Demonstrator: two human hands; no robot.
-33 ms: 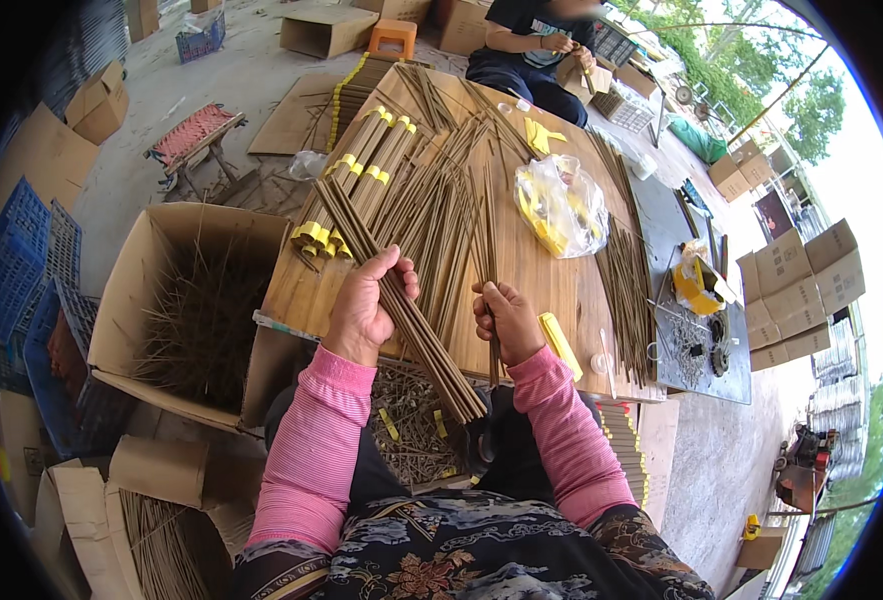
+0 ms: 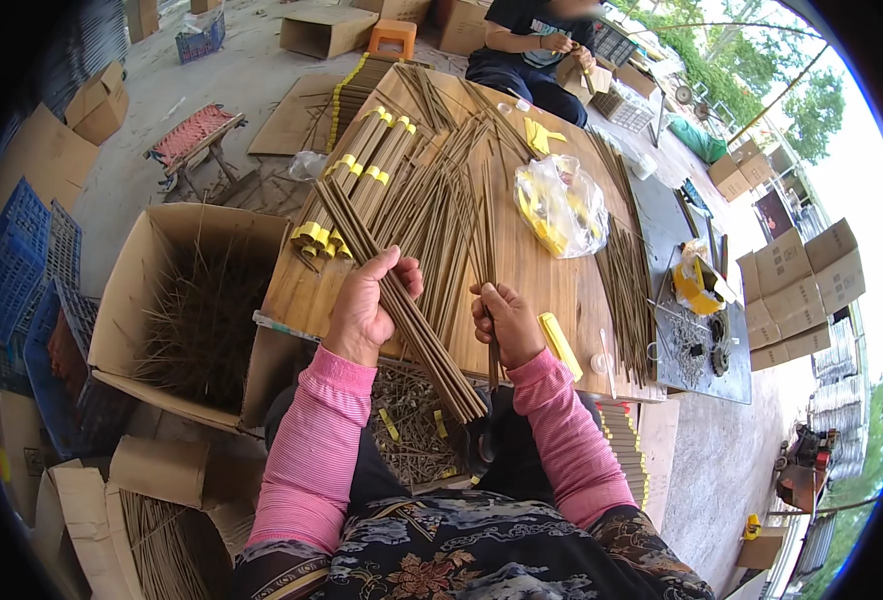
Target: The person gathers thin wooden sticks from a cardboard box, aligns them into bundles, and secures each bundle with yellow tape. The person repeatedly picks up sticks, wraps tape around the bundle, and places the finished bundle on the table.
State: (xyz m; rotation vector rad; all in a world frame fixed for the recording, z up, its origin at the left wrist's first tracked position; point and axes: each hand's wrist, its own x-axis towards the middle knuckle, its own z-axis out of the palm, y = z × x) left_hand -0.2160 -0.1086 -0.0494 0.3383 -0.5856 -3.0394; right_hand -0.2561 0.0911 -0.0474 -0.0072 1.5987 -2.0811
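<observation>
My left hand is closed round a thick bundle of brown incense sticks, which slants from the table down toward my lap. To its right, my right hand pinches a thinner group of incense sticks, held nearly upright. Both hands are over the near edge of the wooden table. Loose incense sticks lie fanned out beyond them. Bundles with yellow bands are stacked at the left of the table. Beside my right hand rests a stack of yellow strips.
A clear plastic bag with yellow pieces lies on the table. At left stands an open cardboard box of sticks. A dark side table adjoins at right. Across the table sits another person. Stick scraps lie below my hands.
</observation>
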